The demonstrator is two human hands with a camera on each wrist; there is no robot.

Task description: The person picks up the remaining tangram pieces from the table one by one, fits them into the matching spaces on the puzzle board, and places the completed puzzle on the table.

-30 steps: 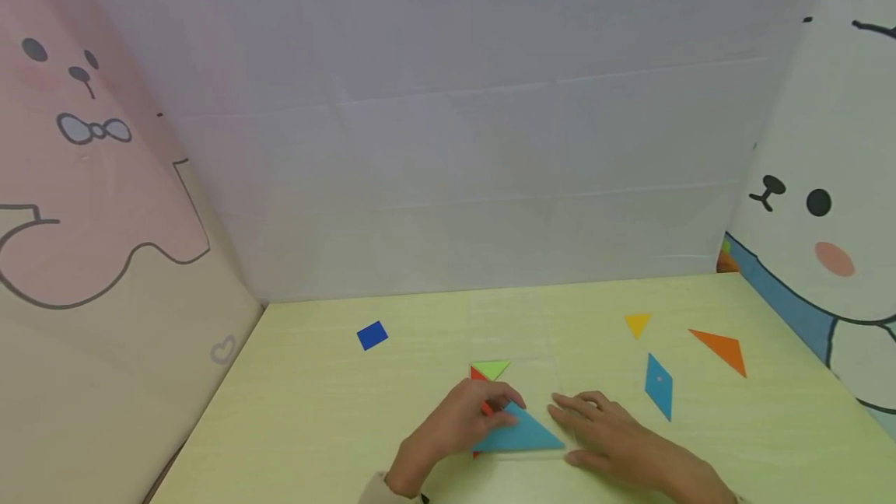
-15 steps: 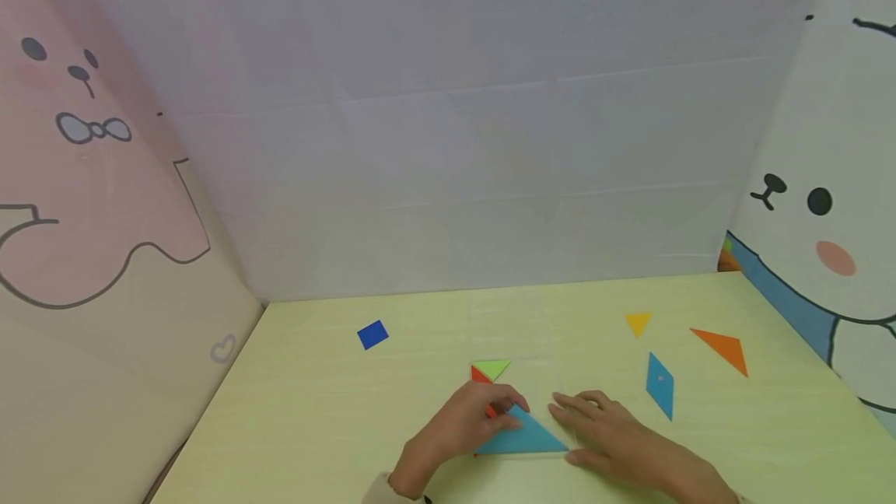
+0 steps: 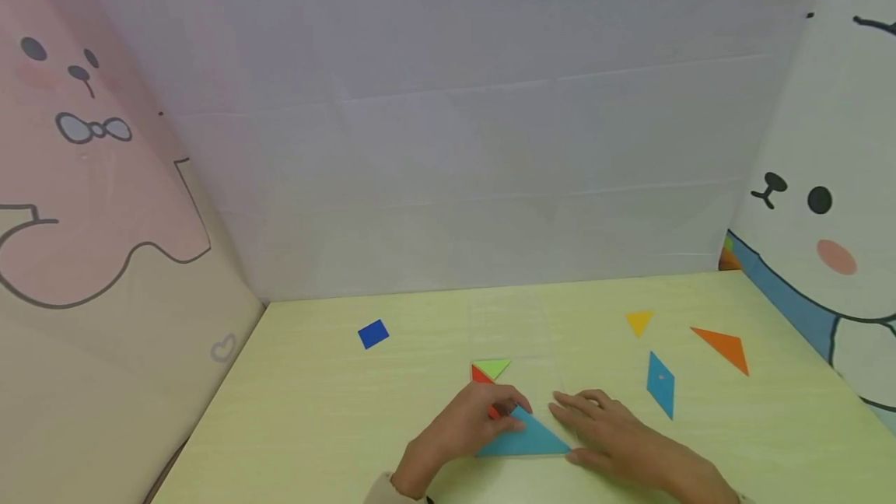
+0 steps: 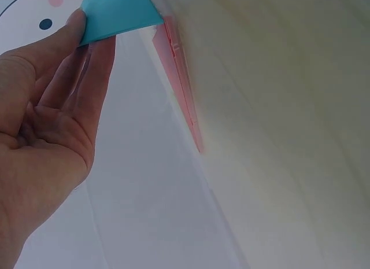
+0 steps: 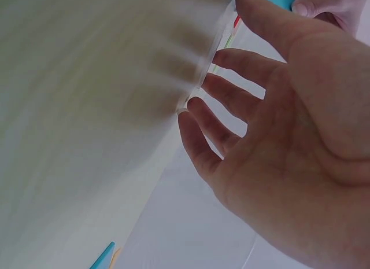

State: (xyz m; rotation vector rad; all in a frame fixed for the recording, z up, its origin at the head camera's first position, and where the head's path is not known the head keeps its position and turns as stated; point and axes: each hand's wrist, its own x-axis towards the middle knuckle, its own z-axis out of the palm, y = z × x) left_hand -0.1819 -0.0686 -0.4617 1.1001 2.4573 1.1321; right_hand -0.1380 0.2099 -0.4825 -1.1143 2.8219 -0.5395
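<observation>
My left hand pinches a light blue triangular tangram piece between thumb and fingers. In the left wrist view that triangle is held slightly raised, with a red piece beyond it. The red piece is mostly hidden by my left hand in the head view. A light green triangle lies against its top. My right hand rests with fingers extended along the right side of a faint clear tray. Its thumb tip is at the blue triangle's right corner.
A dark blue square lies at the left. Toward the right are a yellow triangle, an orange triangle and a blue parallelogram. Another faint clear outline shows behind the tray. A pale curtain closes off the back.
My left hand has shifted the blue triangle slightly right, bringing its corner to my right thumb. The red corner that showed below the triangle is now covered. My right hand has barely moved.
</observation>
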